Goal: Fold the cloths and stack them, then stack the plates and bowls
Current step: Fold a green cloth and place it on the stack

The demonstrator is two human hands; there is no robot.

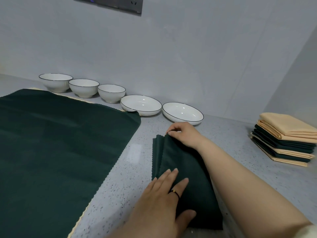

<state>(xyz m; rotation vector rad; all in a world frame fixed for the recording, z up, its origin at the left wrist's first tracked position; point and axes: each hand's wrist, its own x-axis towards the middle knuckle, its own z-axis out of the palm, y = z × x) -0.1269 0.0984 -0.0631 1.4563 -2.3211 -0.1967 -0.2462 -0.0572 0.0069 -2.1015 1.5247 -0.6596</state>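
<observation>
A folded dark green cloth lies on the counter in front of me. My right hand pinches its far corner. My left hand presses flat on its near end with straight fingers. A large dark green cloth lies spread out at the left, over a cream cloth whose edge shows. A stack of folded green and cream cloths sits at the right. Three white bowls and two white plates stand in a row along the back wall.
The speckled grey counter meets a grey wall behind the dishes and a side wall at the right, close to the folded stack. A metal socket panel is mounted high on the wall.
</observation>
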